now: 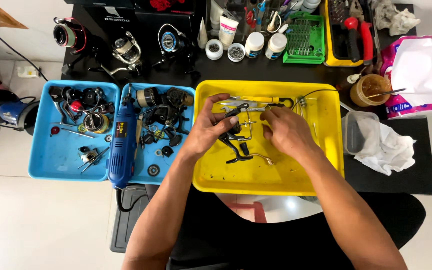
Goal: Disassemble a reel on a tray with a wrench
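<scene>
Gripping a black fishing-reel body (233,134) over the middle of the yellow tray (321,165), the left hand (207,126) clasps its upper part while the right hand (285,129) pinches near its thin metal shaft. It looks rigid, light and probably greasy, so the solid frame seems a safer hold than the slender bail or handle. Loose tools (248,102) crowd the tray's far edge; its near half lies open. Two blue trays (51,165) of parts sit toward the desk's left edge.

Bright even light, soft shadows, sharp
</scene>
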